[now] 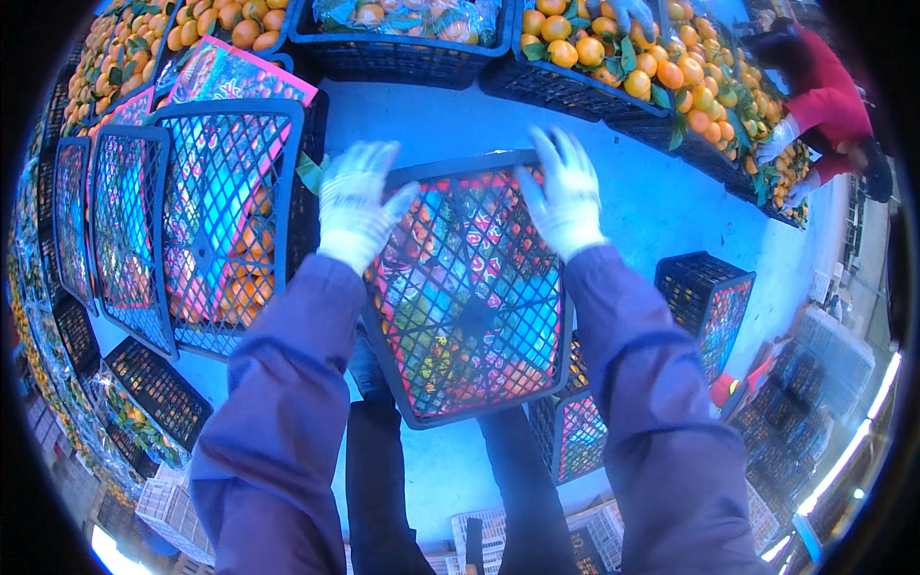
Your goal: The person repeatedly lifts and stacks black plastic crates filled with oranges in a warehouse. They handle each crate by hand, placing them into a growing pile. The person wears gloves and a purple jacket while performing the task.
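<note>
Both my hands wear white knit gloves. Before me a black plastic lattice lid [474, 316] lies over a printed sheet with a pink border and writing, and some orange fruit shows through. My left hand [359, 201] is at the lid's far left corner, its thumb reaching over the edge. At the far right part of the lid is my right hand [564, 190], fingers spread and slightly blurred. Neither hand is closed around the rim; whether the palms press on it I cannot tell. The crate under the lid is mostly hidden.
To the left, lattice lids [223, 230] cover or lean on crates of oranges, one with a printed sheet [230, 79]. Open black crates of leafy oranges [589, 50] line the far side. A co-worker [826, 108] bends over fruit at right. Closed crates [701, 302] stand on the floor.
</note>
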Tool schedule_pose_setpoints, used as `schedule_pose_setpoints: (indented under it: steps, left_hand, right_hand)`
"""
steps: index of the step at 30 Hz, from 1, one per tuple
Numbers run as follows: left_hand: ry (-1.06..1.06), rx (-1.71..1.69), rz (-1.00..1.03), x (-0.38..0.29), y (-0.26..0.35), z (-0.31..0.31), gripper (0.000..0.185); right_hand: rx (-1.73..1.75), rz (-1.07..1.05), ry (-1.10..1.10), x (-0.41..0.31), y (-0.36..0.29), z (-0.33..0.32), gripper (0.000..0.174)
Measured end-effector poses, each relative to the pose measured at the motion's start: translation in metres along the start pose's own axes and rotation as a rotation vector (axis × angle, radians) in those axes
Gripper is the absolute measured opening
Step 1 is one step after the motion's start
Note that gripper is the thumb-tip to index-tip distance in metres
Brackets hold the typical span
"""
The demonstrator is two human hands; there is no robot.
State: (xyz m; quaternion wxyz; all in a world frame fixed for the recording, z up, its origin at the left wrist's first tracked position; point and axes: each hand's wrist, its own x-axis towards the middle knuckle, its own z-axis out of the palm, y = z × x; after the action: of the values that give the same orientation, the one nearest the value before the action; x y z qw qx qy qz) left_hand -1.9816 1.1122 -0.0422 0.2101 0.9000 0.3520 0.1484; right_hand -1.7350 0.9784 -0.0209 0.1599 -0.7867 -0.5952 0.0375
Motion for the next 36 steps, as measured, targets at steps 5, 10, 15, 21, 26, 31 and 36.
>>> schedule_pose_setpoints:
  steps: [5,10,15,21,26,31,36]
  left_hand:
    - [-0.479,-0.097,-0.22,0.028,-0.013,0.023,0.042]
    - [-0.626,-0.148,-0.171,0.046,-0.029,0.025,0.044]
    - [-0.464,-0.144,-0.172,0.028,-0.029,0.036,0.037]
    - [0.322,0.041,-0.442,-0.005,-0.027,0.05,0.045]
    - [0.109,0.037,-1.232,-0.034,-0.017,0.051,0.077]
    - [-0.014,-0.113,-1.314,-0.045,-0.024,0.057,0.087]
    - [0.046,-0.166,-1.421,-0.035,-0.027,0.06,0.09]
  right_hand:
    - [-0.049,0.114,-0.621,0.044,0.018,0.031,0.036]
    - [0.037,0.094,-0.701,0.048,0.032,0.037,0.039]
    - [0.194,0.061,-0.513,0.041,0.04,0.047,0.038]
    - [0.257,0.587,-0.346,0.027,0.038,0.05,0.044]
    - [0.222,1.131,-0.365,0.012,0.03,0.049,0.064]
    - [0.195,1.149,-0.346,0.005,0.04,0.058,0.072]
    - [0.197,0.994,-0.502,0.006,0.055,0.068,0.074]
